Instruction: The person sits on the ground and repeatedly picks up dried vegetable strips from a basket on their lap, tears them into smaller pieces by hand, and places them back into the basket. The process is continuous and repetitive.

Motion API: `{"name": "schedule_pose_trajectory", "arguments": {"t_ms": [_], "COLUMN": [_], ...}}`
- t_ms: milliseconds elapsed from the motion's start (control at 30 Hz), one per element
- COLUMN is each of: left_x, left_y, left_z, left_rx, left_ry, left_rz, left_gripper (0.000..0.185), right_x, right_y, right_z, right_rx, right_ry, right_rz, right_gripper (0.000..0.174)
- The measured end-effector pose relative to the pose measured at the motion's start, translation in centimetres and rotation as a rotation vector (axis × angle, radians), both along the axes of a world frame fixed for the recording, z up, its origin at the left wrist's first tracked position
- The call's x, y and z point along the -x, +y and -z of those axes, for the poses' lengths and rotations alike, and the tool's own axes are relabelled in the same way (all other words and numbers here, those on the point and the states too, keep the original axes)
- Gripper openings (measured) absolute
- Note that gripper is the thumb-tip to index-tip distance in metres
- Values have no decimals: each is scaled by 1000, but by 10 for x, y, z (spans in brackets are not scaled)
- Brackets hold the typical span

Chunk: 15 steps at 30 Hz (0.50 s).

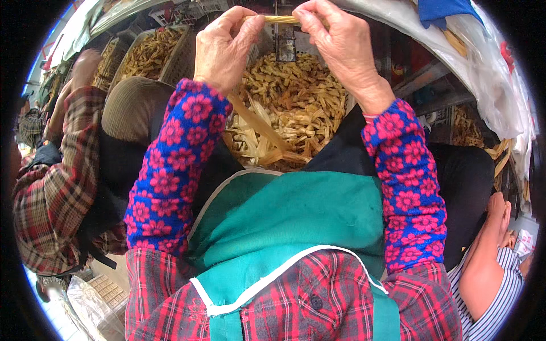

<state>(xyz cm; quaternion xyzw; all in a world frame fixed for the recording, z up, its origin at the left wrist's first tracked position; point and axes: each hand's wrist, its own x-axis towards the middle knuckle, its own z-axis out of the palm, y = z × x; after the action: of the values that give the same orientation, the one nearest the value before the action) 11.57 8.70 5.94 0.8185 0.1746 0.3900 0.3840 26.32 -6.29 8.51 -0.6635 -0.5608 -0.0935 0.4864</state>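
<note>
My left hand (226, 49) and my right hand (343, 47) are raised at the top of the view. Between them they pinch a twisted yellow fibrous strip (279, 19), stretched level from thumb to thumb. Below lies a large pile of short, folded or knotted brown-yellow pieces (298, 91), apparently dried plant strips, in front of my lap. A long flat strip (262, 125) slants across the near side of the pile, its upper end hidden behind my left wrist. Paler loose strips (251, 147) lie beside it. Both forearms wear blue sleeves with pink flowers.
A dark metal bar (286, 42) stands between my hands and the pile. At the left, a plastic crate (175, 59) holds similar pieces, near a person in a plaid shirt (55, 204). Another person's bare arm (486, 255) is at the right. Plastic sheeting (499, 89) borders the upper right.
</note>
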Motion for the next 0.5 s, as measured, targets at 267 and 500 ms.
{"name": "schedule_pose_trajectory", "arguments": {"t_ms": [267, 500], "left_x": [75, 105], "left_y": [-17, -55], "left_z": [64, -36], "left_rx": [451, 880], "left_ry": [297, 250], "left_rz": [157, 743], "left_gripper": [28, 50], "right_x": [1, 41], "right_y": [-28, -48], "right_z": [43, 6], "right_rx": [-14, 16], "right_ry": [-310, -480], "right_rz": [57, -158], "right_gripper": [25, 24]}}
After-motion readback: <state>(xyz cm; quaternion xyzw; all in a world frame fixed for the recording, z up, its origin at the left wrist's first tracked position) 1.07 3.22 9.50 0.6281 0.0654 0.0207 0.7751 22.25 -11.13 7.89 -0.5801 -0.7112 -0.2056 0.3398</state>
